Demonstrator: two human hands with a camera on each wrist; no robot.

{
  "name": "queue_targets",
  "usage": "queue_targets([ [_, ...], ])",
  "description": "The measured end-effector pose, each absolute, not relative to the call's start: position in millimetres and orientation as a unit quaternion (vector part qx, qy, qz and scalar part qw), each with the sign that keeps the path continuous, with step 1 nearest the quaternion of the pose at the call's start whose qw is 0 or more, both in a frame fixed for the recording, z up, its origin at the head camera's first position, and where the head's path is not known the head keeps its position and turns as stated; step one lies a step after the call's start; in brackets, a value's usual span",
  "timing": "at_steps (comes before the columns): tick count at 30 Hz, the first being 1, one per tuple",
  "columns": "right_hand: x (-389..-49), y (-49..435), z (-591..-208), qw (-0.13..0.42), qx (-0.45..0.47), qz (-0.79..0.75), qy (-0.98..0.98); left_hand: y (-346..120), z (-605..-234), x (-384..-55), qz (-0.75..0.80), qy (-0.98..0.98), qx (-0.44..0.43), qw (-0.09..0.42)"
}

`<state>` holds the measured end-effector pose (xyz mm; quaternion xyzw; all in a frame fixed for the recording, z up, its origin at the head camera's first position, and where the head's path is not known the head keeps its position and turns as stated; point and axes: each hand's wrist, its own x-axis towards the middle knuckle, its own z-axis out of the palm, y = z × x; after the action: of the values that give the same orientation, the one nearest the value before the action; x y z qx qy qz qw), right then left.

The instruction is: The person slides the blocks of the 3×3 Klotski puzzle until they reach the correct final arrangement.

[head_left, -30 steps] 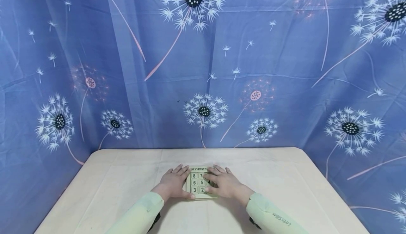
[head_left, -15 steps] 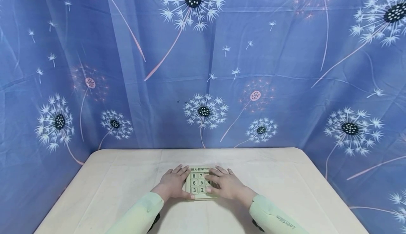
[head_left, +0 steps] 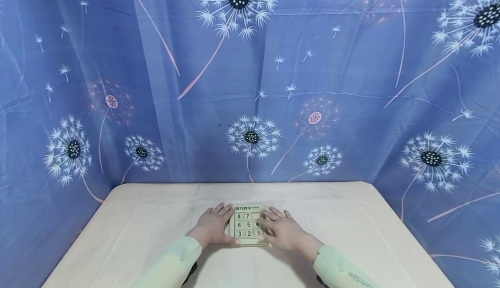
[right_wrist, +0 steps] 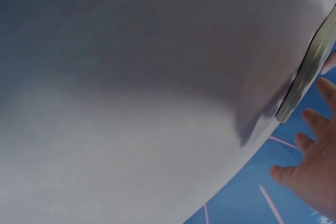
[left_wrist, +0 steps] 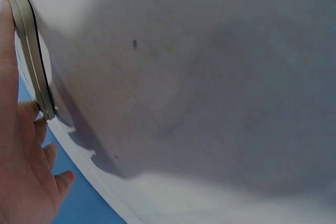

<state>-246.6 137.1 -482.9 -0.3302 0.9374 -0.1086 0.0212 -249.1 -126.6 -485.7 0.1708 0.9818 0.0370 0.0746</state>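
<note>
A: So that blue cloth (head_left: 203,145) with the dandelion print hangs beyond the number board (head_left: 251,241)?

B: Beyond it, and at its left and right too. The pale table (head_left: 136,223) carries the board and spreads out all round it.

A: Where are the hands?

B: 1 at each side of the board, so it lies between them. The left hand (head_left: 215,226) has its fingers spread and nearly straight, touching the board's left edge, with the thumb resting at the near left corner.

A: Is the right hand (head_left: 284,231) clamped on anything?

B: No, its fingers are apart too. They reach over the board's right side, the index finger by the 4 and the thumb near the 1. Whether each fingertip presses, I can't tell.

A: And the number tiles (head_left: 248,225)?

B: On the board: 8 and 7 in the far row, 6, 5 and 4 in the middle, 3, 2 and 1 nearest.

A: Sleeves?

B: Pale green, the left sleeve (head_left: 175,253) and right sleeve (head_left: 336,260) both on the board's near side.
</note>
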Motion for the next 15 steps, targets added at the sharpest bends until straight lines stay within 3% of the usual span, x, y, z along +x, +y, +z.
queue_targets([
  [15,-233.1,147.5,-483.3,0.016,-0.329,-0.113,0.937,-125.7,-485.3,-247.7,0.039,0.982,0.173,0.067],
])
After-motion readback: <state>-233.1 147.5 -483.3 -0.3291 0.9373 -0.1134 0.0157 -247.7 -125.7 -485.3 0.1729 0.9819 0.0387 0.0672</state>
